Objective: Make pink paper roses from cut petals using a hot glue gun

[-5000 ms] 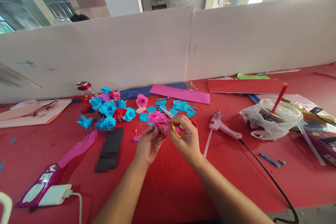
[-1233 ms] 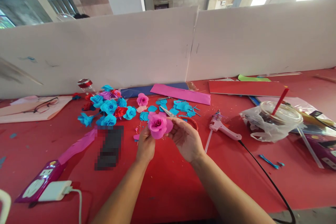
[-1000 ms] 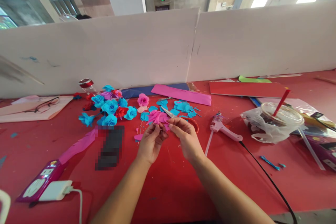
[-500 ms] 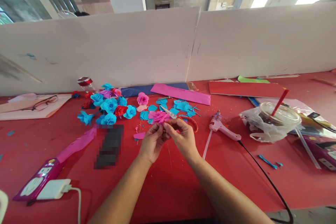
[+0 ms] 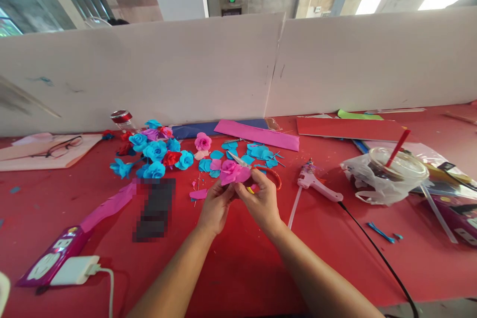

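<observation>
Between my two hands is a pink paper flower (image 5: 234, 172), its petals facing up and toward me. My left hand (image 5: 216, 207) pinches its underside from the left, the fingertips partly hidden beneath the petals. My right hand (image 5: 262, 198) has its fingers closed at the flower's lower right edge. Scissors with orange handles (image 5: 275, 175) lie on the table just behind, partly covered by the flower and my right hand. Loose blue petals (image 5: 261, 150) are scattered beyond, and a finished pink flower (image 5: 202, 141) lies to the left of them.
Blue, red and purple paper flowers (image 5: 154, 150) are heaped at the left, near a blurred dark object (image 5: 154, 211). A pink glue gun (image 5: 316, 185) with a black cord lies right of my hands. Farther right is a bagged drink cup (image 5: 397, 166). A white partition (image 5: 149, 69) stands behind.
The pink flower has tilted and turned, so more of its open petals show. My left hand has shifted slightly, and my right fingers have moved a little at its edge.
</observation>
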Demonstrator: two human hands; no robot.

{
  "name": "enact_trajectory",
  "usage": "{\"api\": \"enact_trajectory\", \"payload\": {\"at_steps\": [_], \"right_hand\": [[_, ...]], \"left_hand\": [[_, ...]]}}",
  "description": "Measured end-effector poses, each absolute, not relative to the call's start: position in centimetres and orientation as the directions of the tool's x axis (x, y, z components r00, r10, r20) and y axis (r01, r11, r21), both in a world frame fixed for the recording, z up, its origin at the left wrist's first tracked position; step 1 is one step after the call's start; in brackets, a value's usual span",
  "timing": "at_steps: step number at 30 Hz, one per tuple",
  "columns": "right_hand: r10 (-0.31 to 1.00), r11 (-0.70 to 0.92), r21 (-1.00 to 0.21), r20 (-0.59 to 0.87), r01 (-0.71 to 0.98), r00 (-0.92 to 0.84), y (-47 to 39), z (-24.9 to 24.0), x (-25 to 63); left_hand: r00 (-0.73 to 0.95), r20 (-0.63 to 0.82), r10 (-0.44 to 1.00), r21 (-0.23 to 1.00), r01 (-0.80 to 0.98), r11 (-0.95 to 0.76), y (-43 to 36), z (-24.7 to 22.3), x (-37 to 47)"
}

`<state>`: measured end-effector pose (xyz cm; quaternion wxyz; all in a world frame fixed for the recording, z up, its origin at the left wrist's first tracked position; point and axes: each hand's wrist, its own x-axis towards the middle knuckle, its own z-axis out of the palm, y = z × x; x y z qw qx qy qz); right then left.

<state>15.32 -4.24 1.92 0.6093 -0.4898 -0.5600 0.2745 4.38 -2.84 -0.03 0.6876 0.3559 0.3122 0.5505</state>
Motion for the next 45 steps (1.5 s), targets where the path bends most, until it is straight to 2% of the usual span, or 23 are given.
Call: {"api": "enact_trajectory", "payload": {"at_steps": [4, 6, 9, 13, 21, 23, 25, 28, 30, 32, 35, 39, 41, 45], "right_hand": [[0.868, 0.402, -0.892, 0.443, 0.207, 0.223, -4.5, 2.4, 15.4], [0.885, 0.399, -0.911, 0.413, 0.105, 0.214, -4.7, 2.6, 15.4], [0.942, 0.326, -0.935, 0.307, -0.138, 0.138, -4.9, 2.9, 15.3], [0.976, 0.213, -0.890, 0.208, -0.402, 0.059, -5.1, 3.0, 15.5], [0.990, 0.098, -0.790, 0.138, -0.605, -0.020, -4.6, 3.4, 15.8], [0.995, 0.058, -0.792, 0.098, -0.608, -0.032, -4.4, 3.2, 15.8], [0.995, 0.073, -0.836, 0.097, -0.543, -0.016, -4.3, 2.8, 15.7], [0.980, 0.199, -0.929, 0.196, -0.312, 0.041, -4.3, 2.2, 15.5], [0.960, 0.276, -0.952, 0.267, -0.132, 0.078, -4.3, 1.8, 15.4], [0.952, 0.293, -0.955, 0.289, -0.033, 0.099, -4.2, 1.6, 15.3], [0.972, 0.227, -0.967, 0.219, -0.114, 0.083, -4.0, 1.4, 15.2], [0.989, 0.149, -0.948, 0.138, -0.282, 0.059, -3.8, 1.5, 15.1], [0.987, 0.160, -0.946, 0.145, -0.283, 0.072, -3.8, 1.6, 15.2], [0.977, 0.192, -0.965, 0.171, -0.181, 0.124, -3.8, 1.6, 15.3]], "left_hand": [[0.206, -0.001, 0.979, 0.862, -0.495, 0.105, -2.8, -0.1, 4.3], [0.186, 0.027, 0.982, 0.885, -0.462, 0.063, -2.7, -0.2, 4.2], [0.118, 0.096, 0.988, 0.926, -0.374, -0.046, -2.4, -0.5, 4.0], [-0.045, 0.267, 0.962, 0.950, -0.152, -0.271, -1.9, -1.4, 3.1], [-0.164, 0.451, 0.877, 0.893, 0.091, -0.442, -1.6, -1.3, 1.4], [-0.164, 0.437, 0.884, 0.899, 0.075, -0.431, -1.7, -1.1, 1.4], [-0.138, 0.358, 0.924, 0.932, -0.010, -0.363, -1.8, -1.0, 1.7], [-0.061, 0.167, 0.984, 0.948, -0.264, -0.178, -1.9, -0.7, 2.4], [0.002, 0.049, 0.999, 0.894, -0.446, -0.043, -1.8, -0.5, 2.9], [0.057, -0.048, 0.997, 0.824, -0.562, 0.071, -1.8, -0.2, 3.1], [0.128, -0.117, 0.985, 0.755, -0.633, 0.172, -1.7, -0.2, 3.2], [0.183, -0.082, 0.980, 0.760, -0.624, 0.180, -1.7, -0.3, 3.1], [0.202, -0.067, 0.977, 0.779, -0.602, 0.178, -1.8, -0.3, 3.1], [0.233, -0.037, 0.972, 0.831, -0.533, 0.159, -2.1, -0.1, 3.3]]}}
